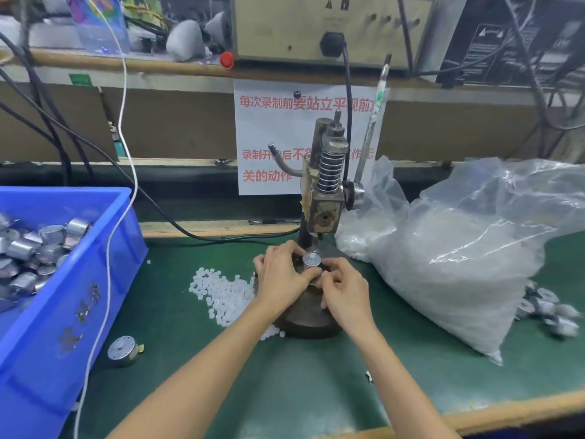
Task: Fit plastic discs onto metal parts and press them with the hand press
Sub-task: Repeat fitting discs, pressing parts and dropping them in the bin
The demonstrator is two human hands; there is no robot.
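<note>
A round metal part (311, 260) stands on the base of the hand press (326, 198), under the ram, with a small white plastic disc (312, 256) on its top. My left hand (280, 274) grips the metal part from the left side. My right hand (343, 288) is just right of and below the part, fingers curled close against it; what they hold is hidden. The press lever (370, 134) points up and back. A heap of white plastic discs (221, 289) lies on the green mat left of the press.
A blue bin (63, 280) with several metal parts stands at the left; one loose metal part (123, 350) lies in front of it. A big clear bag (459, 258) of white discs fills the right side, with pressed parts (550, 312) beyond it. A white cable (109, 248) hangs across the bin.
</note>
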